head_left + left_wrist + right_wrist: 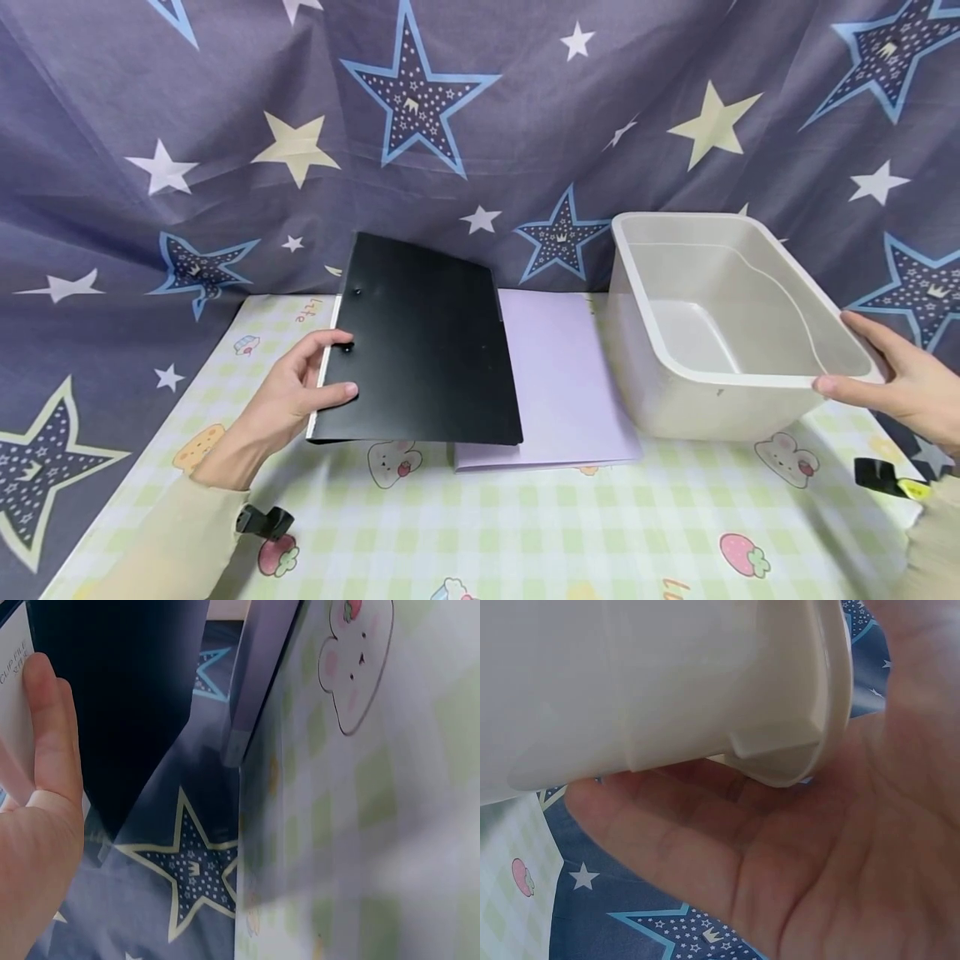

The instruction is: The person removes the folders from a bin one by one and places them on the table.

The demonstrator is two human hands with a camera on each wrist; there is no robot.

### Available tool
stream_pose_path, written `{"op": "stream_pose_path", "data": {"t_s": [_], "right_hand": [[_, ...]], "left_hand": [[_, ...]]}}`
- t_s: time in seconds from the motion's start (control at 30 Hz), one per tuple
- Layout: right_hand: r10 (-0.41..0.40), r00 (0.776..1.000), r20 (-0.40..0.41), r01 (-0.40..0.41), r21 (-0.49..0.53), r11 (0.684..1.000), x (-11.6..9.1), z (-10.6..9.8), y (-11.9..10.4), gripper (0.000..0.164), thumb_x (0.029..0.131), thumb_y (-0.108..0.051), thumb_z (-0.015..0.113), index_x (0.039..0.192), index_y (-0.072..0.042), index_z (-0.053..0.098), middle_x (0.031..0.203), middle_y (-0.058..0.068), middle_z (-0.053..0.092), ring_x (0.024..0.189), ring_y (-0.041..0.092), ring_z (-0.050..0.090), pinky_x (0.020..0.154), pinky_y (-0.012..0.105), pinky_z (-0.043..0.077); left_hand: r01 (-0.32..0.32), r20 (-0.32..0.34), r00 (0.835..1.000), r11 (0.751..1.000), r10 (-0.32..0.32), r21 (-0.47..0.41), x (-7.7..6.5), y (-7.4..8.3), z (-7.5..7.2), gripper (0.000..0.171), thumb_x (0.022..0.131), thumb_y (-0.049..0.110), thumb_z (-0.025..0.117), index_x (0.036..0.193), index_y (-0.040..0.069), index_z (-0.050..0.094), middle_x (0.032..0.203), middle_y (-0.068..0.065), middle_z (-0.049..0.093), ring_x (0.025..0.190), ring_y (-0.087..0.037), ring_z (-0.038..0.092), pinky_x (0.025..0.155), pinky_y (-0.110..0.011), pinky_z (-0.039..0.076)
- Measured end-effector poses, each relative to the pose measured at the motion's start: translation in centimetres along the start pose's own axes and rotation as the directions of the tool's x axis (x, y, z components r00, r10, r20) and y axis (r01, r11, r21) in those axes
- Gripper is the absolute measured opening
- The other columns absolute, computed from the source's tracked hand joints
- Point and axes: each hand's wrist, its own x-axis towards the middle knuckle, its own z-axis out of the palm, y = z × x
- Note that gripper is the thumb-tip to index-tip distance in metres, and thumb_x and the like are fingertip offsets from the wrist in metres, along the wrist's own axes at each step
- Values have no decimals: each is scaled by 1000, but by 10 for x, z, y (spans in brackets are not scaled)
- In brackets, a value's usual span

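A black clip file (pixel 427 342), tilted up off the table, is held at its white spine by my left hand (pixel 303 387), thumb on the front cover. In the left wrist view the spine (pixel 13 682) carries printed "CLIP FILE" lettering. Partly covered by it, a light purple folder (pixel 562 375) lies on the table. To the right stands a whitish plastic bin (pixel 693 408); its inside shows bare walls and floor. My right hand (pixel 903 375) grips the bin's front right corner, thumb at the front rim and fingers along the side wall (pixel 667 697).
A checked tablecloth (pixel 525 533) with cartoon prints covers the table. Behind it hangs a dark blue star-patterned curtain (pixel 487 125), close to the bin and folder. A black strap mount (pixel 265 522) sits at the left wrist, another (pixel 877 477) at the right.
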Motion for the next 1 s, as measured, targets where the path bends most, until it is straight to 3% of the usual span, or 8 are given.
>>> {"op": "stream_pose_path", "data": {"t_s": [0.13,0.2,0.23,0.43,0.57,0.8,0.9,1.0], "right_hand": [[5,1000,16,-5,25,1000,1,0,4,104,89,-22,68,151,-18,-15,151,35,7,123,48,29,104,55,30],[12,999,29,-13,46,999,1,1,3,105,90,-23,68,150,-19,-18,152,34,2,126,55,24,93,76,17],[14,999,34,-16,57,998,1,1,2,105,90,-23,68,150,-19,-18,152,34,-1,127,57,21,93,77,14],[6,999,37,-9,64,998,1,0,1,105,90,-22,68,149,-18,-19,153,33,-4,125,61,17,94,77,11],[2,999,39,-4,66,998,1,-1,2,105,90,-21,67,149,-18,-19,153,33,-3,125,60,18,95,76,10],[8,999,42,-11,69,998,0,-2,2,104,90,-21,67,150,-18,-19,152,34,-2,124,59,20,95,76,10],[6,999,39,-9,60,998,0,-2,2,104,90,-21,67,150,-18,-19,152,34,-1,123,59,21,95,76,10],[8,999,37,-10,51,999,0,-3,1,105,90,-22,67,150,-17,-19,152,34,-2,123,59,21,94,76,12]], "left_hand": [[-7,-2,1000,999,7,31,-6,1,-9,61,78,-15,68,132,-2,42,143,-12,28,133,-11,28,88,-16,45],[-16,3,1000,1000,16,20,-8,2,-13,61,78,-16,67,132,-3,42,140,-13,31,130,-11,35,89,-17,46],[-21,2,1000,1000,21,20,-9,2,-15,61,78,-17,66,132,-4,41,138,-13,32,127,-11,37,89,-18,46],[-24,-10,1000,999,25,41,-16,2,-26,60,78,-19,65,132,-4,42,137,-11,33,127,-7,34,91,-15,42],[-13,-8,1000,1000,13,8,-18,1,-32,61,79,-19,64,133,-5,41,126,-13,40,108,-14,51,80,-22,51],[-16,0,1000,1000,16,-13,-21,-2,-43,60,79,-21,61,133,-3,41,123,-12,45,106,-14,56,80,-24,52],[-23,-10,1000,1000,23,9,-22,-3,-48,60,79,-21,61,133,-3,43,131,-12,38,121,-11,46,89,-19,46],[-24,-27,999,999,25,46,-25,-3,-53,60,78,-21,61,132,-1,45,142,-11,25,138,-8,20,105,-14,27]]}}
